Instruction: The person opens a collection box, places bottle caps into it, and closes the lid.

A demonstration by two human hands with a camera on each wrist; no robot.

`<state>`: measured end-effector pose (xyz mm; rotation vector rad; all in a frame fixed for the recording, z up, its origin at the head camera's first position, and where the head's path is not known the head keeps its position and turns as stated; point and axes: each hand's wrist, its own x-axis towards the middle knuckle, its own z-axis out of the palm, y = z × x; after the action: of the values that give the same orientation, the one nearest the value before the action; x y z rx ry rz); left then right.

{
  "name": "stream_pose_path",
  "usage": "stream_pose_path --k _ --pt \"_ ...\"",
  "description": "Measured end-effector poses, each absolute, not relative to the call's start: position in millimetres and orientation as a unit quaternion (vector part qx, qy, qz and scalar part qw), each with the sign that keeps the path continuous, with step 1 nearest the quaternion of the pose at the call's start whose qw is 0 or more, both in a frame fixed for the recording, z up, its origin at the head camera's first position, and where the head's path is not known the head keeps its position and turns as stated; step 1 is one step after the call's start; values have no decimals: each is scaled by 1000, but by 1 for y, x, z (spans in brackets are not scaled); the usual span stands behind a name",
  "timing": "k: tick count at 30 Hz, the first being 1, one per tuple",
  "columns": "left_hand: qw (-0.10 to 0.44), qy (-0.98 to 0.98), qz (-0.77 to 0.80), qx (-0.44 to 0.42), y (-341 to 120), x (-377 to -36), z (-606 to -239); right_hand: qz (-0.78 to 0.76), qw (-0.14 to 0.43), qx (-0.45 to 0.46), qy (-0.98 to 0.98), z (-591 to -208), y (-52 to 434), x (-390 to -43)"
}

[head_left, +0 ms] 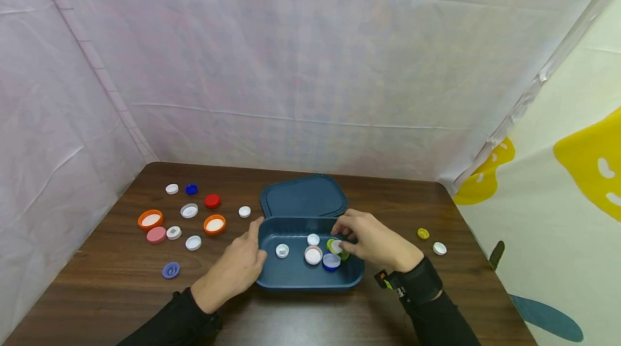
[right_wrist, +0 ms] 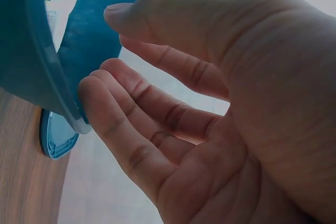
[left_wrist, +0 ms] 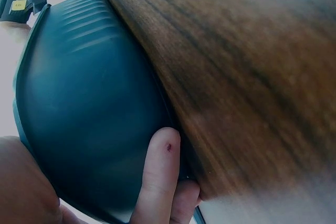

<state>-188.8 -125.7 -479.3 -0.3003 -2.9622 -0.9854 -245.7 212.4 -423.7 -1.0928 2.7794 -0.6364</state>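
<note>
Two hands at a blue box holding several bottle caps, centre of the worktop.
Left hand grips the box's left wall, steadying it; right hand hovers inside, fingers loosely spread, apparently empty, over a green cap. Judged step: placing caps; next calls for fetching loose caps lying left.

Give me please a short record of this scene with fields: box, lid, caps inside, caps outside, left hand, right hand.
box: dark blue box, open, on the brown table
lid: blue lid, flat behind the box
caps inside: white, blue and green caps; green cap under the right fingers
caps outside: loose caps left of the box; two more on the right
left hand: left hand holds the box's left wall
right hand: right hand over the box, fingers relaxed, at the green cap
</note>
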Motion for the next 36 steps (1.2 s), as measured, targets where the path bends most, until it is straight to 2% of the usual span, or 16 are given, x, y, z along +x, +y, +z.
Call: stream_pose_path --k 20,36 --pt "-1 -947 -309 -91 -125 -190 -479 -208 15 -327 922 -414 232 -250" --pt "-12 -945 -314 -89 -127 -190 -478 -210 -74 -272 936 -436 284 -260"
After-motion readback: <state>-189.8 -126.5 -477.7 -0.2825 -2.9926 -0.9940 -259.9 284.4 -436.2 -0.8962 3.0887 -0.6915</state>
